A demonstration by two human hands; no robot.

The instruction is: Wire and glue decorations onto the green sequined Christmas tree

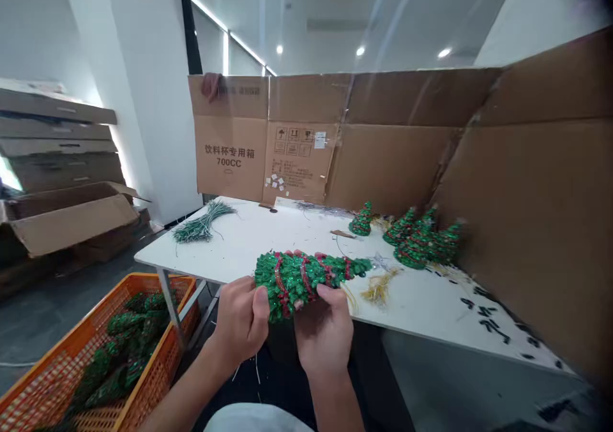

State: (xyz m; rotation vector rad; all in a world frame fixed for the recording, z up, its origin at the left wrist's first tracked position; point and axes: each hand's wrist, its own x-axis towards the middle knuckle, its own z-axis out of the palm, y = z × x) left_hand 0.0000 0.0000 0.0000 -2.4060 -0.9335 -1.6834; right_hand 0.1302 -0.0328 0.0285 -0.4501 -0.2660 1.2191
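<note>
A green tinsel Christmas tree (299,282) wound with a red garland lies on its side in front of me, tip to the right. My right hand (326,320) wraps round its middle from below, thumb on the near side. At the wide base, my left hand (242,317) is closed, thumb pressed against the curled fingers; what it pinches is hidden. Thin pale strands hang below the hands. Just right of the tip, gold tinsel strands (380,286) lie on the white table (258,231).
Several finished trees (421,237) stand at the table's right; one smaller tree (361,219) is apart. A bundle of green wires (204,221) lies left. Cardboard walls (393,164) enclose the back and right. An orange crate (163,349) holds green trees. Another person's hand (211,86) grips the cardboard top.
</note>
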